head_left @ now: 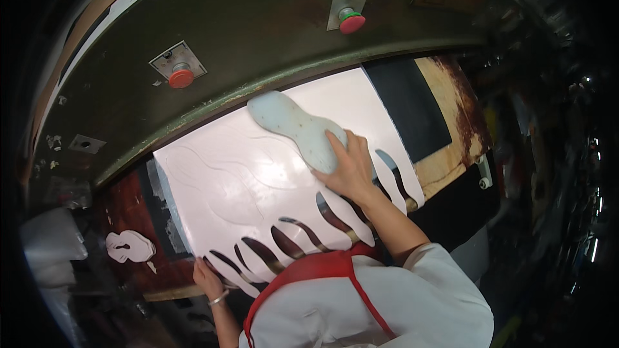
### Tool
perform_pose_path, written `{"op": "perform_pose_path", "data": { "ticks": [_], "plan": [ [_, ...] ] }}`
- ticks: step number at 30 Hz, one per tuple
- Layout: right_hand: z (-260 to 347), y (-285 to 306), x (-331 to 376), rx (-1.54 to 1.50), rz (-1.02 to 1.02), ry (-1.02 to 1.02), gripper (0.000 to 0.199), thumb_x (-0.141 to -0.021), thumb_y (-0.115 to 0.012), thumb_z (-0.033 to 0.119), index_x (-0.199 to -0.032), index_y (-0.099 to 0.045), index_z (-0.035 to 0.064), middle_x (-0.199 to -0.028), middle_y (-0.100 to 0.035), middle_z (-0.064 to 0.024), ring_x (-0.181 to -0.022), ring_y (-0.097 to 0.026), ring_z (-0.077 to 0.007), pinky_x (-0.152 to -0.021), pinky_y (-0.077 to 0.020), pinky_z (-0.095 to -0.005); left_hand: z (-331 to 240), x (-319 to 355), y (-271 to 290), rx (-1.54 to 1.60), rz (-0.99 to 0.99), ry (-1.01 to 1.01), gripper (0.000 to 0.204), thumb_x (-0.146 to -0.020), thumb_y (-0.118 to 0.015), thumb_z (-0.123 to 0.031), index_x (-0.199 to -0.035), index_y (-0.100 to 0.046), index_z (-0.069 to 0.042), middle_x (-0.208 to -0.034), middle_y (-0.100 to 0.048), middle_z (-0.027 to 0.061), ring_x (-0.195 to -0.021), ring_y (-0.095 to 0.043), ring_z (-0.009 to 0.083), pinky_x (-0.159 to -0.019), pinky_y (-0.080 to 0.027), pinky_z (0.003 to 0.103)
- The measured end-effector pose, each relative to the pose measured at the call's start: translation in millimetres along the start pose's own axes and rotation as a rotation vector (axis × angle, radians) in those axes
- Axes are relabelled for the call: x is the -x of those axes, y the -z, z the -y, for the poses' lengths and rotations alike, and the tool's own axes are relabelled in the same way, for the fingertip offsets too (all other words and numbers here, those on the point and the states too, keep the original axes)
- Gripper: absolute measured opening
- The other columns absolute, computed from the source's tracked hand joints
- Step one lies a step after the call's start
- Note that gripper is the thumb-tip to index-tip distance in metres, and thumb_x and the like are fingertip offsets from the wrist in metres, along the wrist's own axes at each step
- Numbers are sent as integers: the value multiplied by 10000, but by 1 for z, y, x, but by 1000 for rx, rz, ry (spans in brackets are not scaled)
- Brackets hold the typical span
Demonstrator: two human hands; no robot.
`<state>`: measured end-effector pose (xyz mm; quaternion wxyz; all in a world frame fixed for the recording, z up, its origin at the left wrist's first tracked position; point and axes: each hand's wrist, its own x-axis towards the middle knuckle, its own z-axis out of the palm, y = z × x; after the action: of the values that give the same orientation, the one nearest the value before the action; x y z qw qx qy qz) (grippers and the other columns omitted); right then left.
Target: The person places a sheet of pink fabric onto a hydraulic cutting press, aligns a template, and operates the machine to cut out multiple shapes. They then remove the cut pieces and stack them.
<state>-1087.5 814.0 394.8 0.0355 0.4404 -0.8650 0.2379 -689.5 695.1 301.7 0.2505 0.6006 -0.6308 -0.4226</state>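
A pale pink sheet (225, 174) lies across the work surface. Faint curved, sole-like outlines are pressed into its left half, and its near edge is cut into curved tongues with gaps between. Over its upper middle is a light blue, sole-shaped block (293, 125), tilted from upper left to lower right. My right hand (348, 167) grips the block's near end, thumb on top. At the sheet's near left corner, my left hand (207, 278) is closed on the edge; its fingertips are partly hidden. Whether the block touches the sheet is hard to tell.
A dark green machine beam (271, 38) spans the far side, carrying a red push button (181, 76) and a pinkish-red one (352, 22). Small pink cut pieces (132, 247) lie stacked at the left. A black sheet (412, 109) and a stained tan board (454, 103) extend rightward.
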Motion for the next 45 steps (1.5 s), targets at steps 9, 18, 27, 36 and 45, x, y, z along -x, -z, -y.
{"op": "perform_pose_path", "data": {
  "ticks": [9, 18, 27, 36, 45],
  "plan": [
    [-38, 54, 52, -650, 145, -398, 811, -500, -873, 168, -1220, -511, 78, -1068, -603, -128, -999, -579, -230, -877, -466, -330, 80, 40, 14, -225, -91, -273, 319, -978, -384, -166, -735, -442, 32, -640, -443, 207, -571, -421, 337, -546, -338, 405],
    [-68, 49, 63, 17, -96, -5, 914, -441, -877, 160, -1251, -474, 35, -1194, -558, -148, -1005, -527, -311, -841, -460, -373, 87, 39, 25, -257, -109, -340, 330, -974, -385, -172, -729, -455, 38, -648, -457, 221, -588, -448, 375, -551, -348, 420],
    [-96, 43, 98, -479, -263, -264, 995, -595, -848, 28, -1421, -293, 16, -1265, -523, -187, -1143, -544, -255, -992, -444, -346, 56, 29, 30, -188, -114, -352, 349, -988, -394, -212, -739, -443, 28, -612, -395, 144, -562, -362, 238, -532, -347, 354],
    [-113, 32, 90, -782, -370, -367, 953, -611, -815, -63, -1419, -318, 23, -1207, -581, -166, -1106, -570, -180, -1010, -444, -334, 37, 21, 21, -169, -174, -362, 356, -996, -413, -252, -772, -489, 14, -610, -428, 104, -567, -375, 172, -532, -366, 322],
    [-93, 81, 48, -653, -454, -376, 770, -776, -711, 138, -1411, -301, -10, -1284, -503, -213, -1192, -501, -285, -982, -434, -375, 20, 11, 16, -186, -140, -391, 431, -1002, -406, -319, -876, -573, 58, -669, -571, 163, -583, -477, 188, -556, -403, 346]
  ]
}}
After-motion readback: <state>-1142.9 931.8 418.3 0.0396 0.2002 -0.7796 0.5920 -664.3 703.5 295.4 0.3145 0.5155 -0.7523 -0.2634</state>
